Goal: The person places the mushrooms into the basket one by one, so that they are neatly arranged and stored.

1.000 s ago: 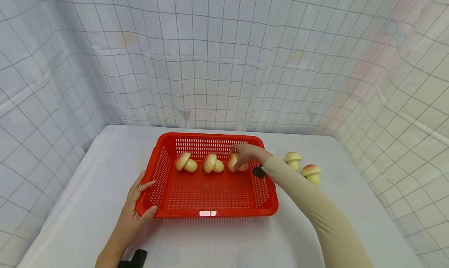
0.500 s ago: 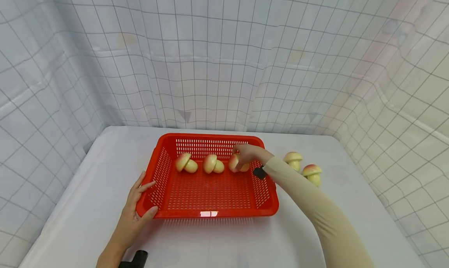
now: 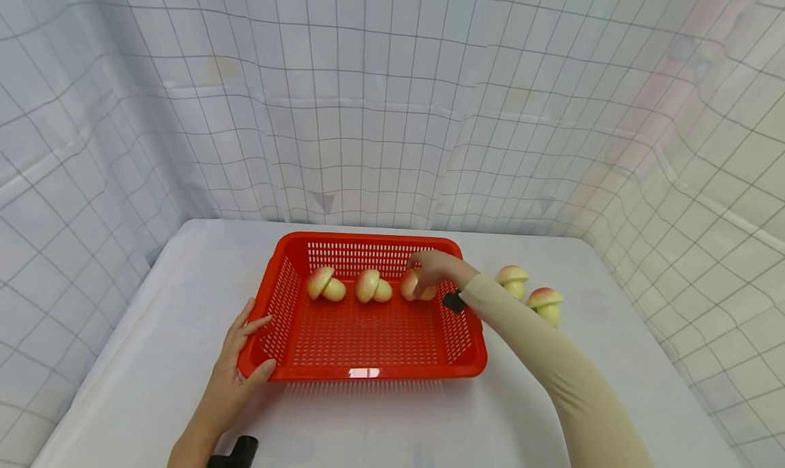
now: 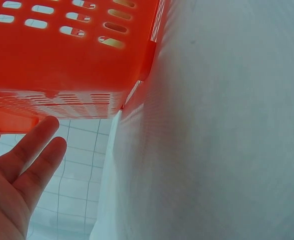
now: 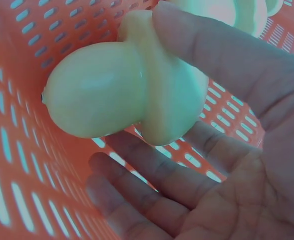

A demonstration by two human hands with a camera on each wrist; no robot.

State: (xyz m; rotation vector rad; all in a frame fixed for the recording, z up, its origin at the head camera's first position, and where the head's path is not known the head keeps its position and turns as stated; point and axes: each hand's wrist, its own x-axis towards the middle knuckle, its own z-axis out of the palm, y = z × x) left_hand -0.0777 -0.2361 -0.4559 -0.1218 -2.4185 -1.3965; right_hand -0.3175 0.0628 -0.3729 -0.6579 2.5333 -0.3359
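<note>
Right hand (image 3: 434, 269) pinches a smooth red-and-cream toy mushroom (image 3: 408, 285) between thumb and fingers, far right inside a red perforated plastic basket (image 3: 423, 372). Two matching mushrooms (image 3: 372, 287) sit left of it, gaps between; basket floor runs on to near rim. Left hand (image 3: 229, 376), fingers spread, rests on left rim, near corner. White cloth-covered desk (image 3: 165, 304) borders basket; two loose mushrooms (image 3: 545, 306) right.
</note>
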